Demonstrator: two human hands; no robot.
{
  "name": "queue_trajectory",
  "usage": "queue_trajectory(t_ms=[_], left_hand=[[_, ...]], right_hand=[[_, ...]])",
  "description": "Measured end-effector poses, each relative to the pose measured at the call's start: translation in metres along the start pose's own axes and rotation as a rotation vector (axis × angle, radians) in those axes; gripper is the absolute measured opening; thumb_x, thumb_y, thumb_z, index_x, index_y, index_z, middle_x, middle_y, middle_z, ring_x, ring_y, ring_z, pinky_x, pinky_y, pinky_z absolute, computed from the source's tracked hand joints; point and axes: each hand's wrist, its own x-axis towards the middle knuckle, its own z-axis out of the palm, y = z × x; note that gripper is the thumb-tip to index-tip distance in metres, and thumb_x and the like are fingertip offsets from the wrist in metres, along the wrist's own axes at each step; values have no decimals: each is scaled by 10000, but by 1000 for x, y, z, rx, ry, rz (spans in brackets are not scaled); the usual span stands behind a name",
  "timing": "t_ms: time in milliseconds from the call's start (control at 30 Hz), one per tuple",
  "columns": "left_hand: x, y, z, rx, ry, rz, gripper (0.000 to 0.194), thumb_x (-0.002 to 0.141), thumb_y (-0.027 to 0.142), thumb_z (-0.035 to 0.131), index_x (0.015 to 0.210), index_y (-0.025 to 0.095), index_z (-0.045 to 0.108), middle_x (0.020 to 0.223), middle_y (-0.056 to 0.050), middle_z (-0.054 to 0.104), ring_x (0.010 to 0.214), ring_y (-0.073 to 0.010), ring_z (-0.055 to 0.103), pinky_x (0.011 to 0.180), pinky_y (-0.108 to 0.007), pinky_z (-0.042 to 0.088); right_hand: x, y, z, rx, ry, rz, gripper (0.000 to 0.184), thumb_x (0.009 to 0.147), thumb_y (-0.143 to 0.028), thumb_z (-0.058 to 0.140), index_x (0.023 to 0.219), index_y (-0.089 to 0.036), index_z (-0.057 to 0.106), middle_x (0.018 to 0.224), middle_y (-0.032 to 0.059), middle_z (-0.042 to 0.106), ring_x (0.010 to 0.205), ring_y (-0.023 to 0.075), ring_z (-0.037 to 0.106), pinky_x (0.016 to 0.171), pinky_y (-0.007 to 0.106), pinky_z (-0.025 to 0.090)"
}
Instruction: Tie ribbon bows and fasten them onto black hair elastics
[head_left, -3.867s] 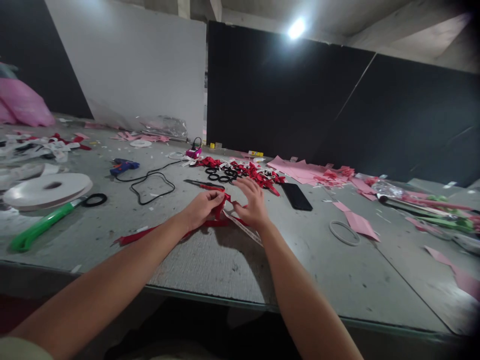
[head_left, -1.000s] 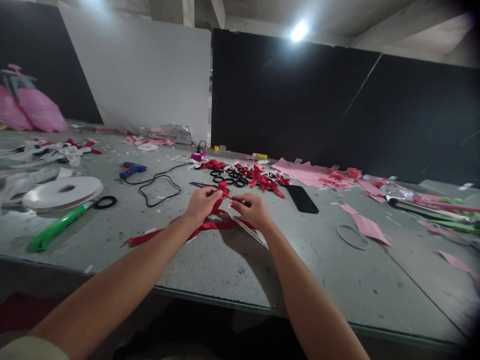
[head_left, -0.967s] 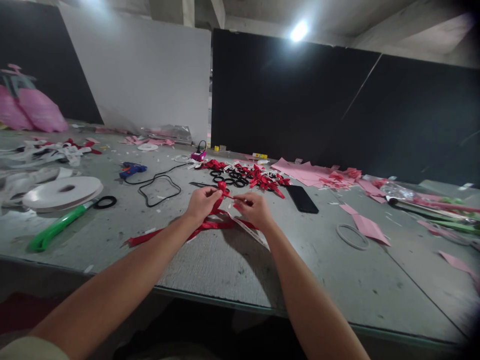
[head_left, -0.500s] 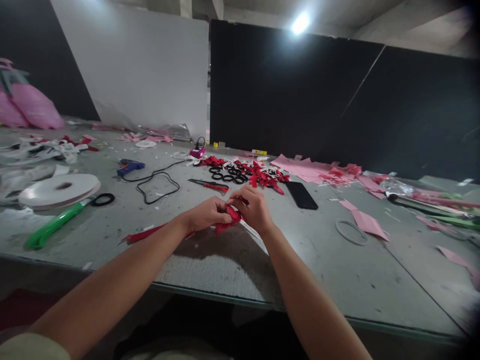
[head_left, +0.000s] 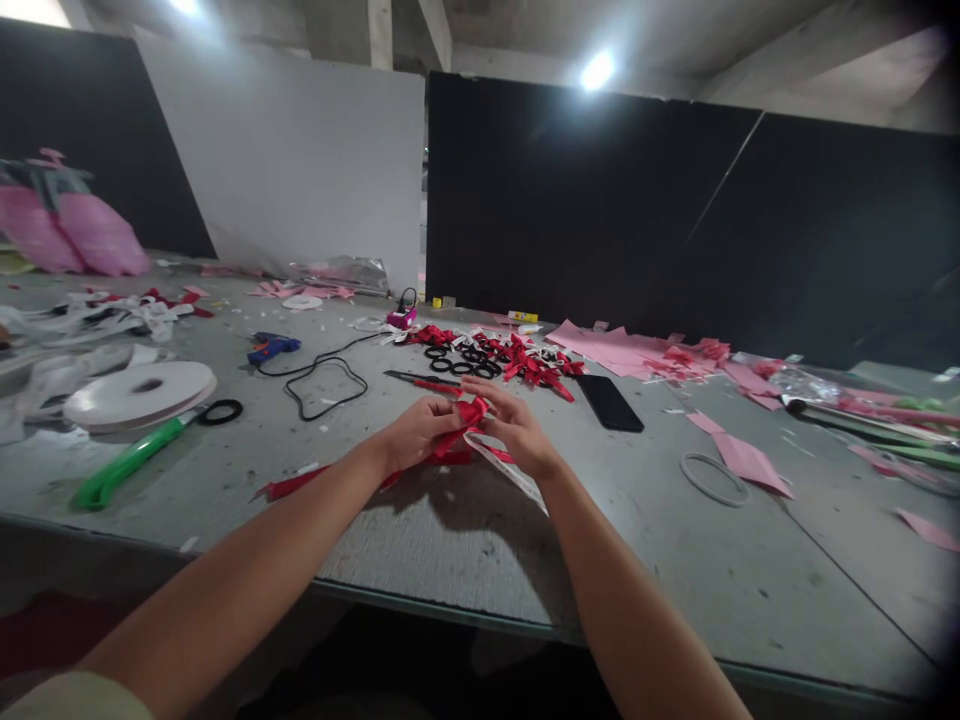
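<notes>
My left hand (head_left: pixel 415 432) pinches a folded red ribbon (head_left: pixel 470 412) between thumb and fingers, just above the table. From the other side my right hand (head_left: pixel 519 430) meets the same ribbon, its fingers fairly straight over the top and the thumb below. A narrow white ribbon (head_left: pixel 514 474) trails from the ribbon beneath my right hand toward the table's front. Another red strip (head_left: pixel 296 484) lies under my left forearm, partly hidden. Just beyond my hands are scissors (head_left: pixel 424 381) with red on the handles.
Behind lie red bows (head_left: pixel 529 360), black rings (head_left: pixel 463 368) and a phone (head_left: pixel 611 402). At left are a glue gun (head_left: pixel 273 347) with its cord, a white ribbon spool (head_left: pixel 142 392) and a green-handled tool (head_left: pixel 131 463). Pink sheets (head_left: pixel 611 345) and a grey ring (head_left: pixel 713 479) are at right.
My right hand's fingers have straightened and spread over the red ribbon, from a tighter pinch. More of the white ribbon shows. The whole view has shifted slightly down and right.
</notes>
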Motion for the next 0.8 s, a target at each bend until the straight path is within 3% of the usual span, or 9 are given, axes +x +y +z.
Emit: queue_trajectory(t_ms=[67, 167, 333, 533, 700, 800], left_hand=[[0, 0, -2, 5, 10, -12, 444, 605, 516, 794, 657, 140, 563, 543, 39, 466, 466, -62, 376, 477, -219, 274], [-2, 3, -2, 22, 22, -11, 434, 617, 509, 785, 626, 146, 547, 522, 47, 445, 452, -57, 344, 464, -221, 240], [-5, 9, 2, 57, 44, 6, 435, 606, 525, 781, 649, 143, 577, 541, 38, 478, 471, -71, 378, 482, -230, 270], [-2, 9, 2, 128, 107, 65, 397, 639, 492, 772, 713, 122, 646, 605, 13, 550, 503, -78, 425, 505, -230, 306], [2, 4, -2, 180, 162, 102, 376, 672, 488, 745, 734, 130, 650, 579, 33, 506, 485, -66, 391, 480, -215, 292], [2, 4, -1, 222, 186, 115, 367, 704, 491, 713, 739, 131, 650, 562, 41, 474, 471, -62, 360, 465, -213, 280]], right_hand=[[0, 1, 1, 73, -13, 43, 261, 824, -326, 670, 1073, -253, 703, 1176, 63, 655, 1133, 235, 572, 967, 377, 426], [0, 3, 4, 145, 9, 96, 254, 822, -411, 680, 975, -211, 706, 963, 58, 691, 913, 199, 630, 866, 349, 470], [2, 2, 7, 245, 68, 150, 321, 743, -470, 742, 852, -182, 648, 824, 23, 641, 775, 154, 595, 784, 294, 474], [4, 4, 13, 350, 120, 254, 416, 716, -506, 749, 953, -205, 586, 793, -3, 608, 666, 129, 574, 665, 274, 486], [3, 7, 12, 349, 115, 330, 388, 727, -520, 736, 837, -174, 599, 588, -69, 436, 468, 65, 377, 480, 209, 349], [3, 6, 9, 322, 116, 333, 398, 700, -515, 758, 850, -175, 614, 621, -58, 477, 487, 67, 398, 490, 214, 341]])
